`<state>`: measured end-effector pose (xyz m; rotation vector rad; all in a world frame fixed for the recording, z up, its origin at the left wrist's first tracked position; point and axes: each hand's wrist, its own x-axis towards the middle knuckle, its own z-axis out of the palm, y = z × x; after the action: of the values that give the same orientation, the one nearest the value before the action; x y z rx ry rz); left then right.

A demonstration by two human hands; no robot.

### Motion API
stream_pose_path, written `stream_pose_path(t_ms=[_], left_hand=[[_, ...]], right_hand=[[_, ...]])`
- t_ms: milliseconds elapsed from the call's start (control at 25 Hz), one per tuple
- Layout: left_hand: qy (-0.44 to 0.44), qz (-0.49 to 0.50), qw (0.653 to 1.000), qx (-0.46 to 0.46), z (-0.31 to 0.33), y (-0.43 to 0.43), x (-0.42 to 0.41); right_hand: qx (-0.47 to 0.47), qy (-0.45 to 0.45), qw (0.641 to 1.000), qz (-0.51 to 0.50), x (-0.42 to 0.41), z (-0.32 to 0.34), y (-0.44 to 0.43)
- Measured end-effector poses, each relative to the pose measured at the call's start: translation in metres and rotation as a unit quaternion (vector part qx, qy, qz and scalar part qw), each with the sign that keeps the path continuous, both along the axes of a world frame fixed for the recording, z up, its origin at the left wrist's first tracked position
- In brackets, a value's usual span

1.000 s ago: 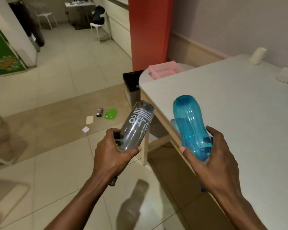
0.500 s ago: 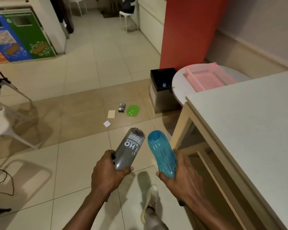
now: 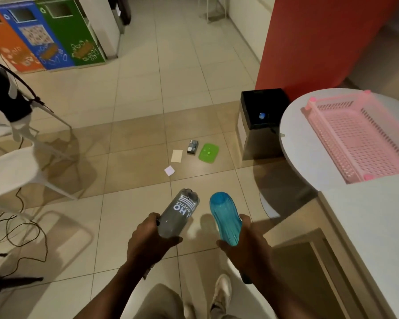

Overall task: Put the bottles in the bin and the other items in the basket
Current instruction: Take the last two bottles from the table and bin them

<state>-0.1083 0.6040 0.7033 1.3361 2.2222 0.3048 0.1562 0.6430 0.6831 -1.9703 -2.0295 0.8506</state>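
1. Grey bottle (image 3: 179, 215), smooth translucent plastic with printed lettering. Your left hand (image 3: 148, 240) wraps round its near half. It is likely light and stiff but slippery, so grip mid-body.
2. Blue bottle (image 3: 225, 217), ribbed plastic. Your right hand (image 3: 247, 247) curls round its near half. The ribs should aid grip.
3. On the floor ahead lie a white paper square (image 3: 169, 170), cream card (image 3: 177, 155), small dark box (image 3: 192, 146) and green lid (image 3: 208, 153). All are flat and light, so pinch them at an edge.
4. Black bin (image 3: 263, 109), open-topped, beside the red column (image 3: 309, 42).
5. Pink basket (image 3: 359, 137), perforated, on the round table (image 3: 295, 143).
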Motion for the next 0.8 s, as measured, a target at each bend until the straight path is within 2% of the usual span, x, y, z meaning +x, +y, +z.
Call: stream_pose_path(t_ms=[120,440,600,800], left_hand=[[0.001,0.006,1.000,-0.017,-0.015,0.028,-0.021],[-0.017,0.005,0.998,-0.066,-0.057,0.138,-0.129],[-0.012,-0.048,0.996,-0.079,-0.054,0.225,-0.174],[-0.014,-0.110,0.990,-0.084,-0.054,0.317,-0.192]], right_hand=[[-0.023,0.000,1.000,0.000,-0.016,-0.003,0.042],[-0.056,-0.075,0.995,0.019,-0.100,-0.010,0.156],[-0.048,-0.098,0.994,-0.019,-0.148,-0.006,0.209],[-0.063,-0.108,0.990,-0.057,-0.164,-0.005,0.276]])
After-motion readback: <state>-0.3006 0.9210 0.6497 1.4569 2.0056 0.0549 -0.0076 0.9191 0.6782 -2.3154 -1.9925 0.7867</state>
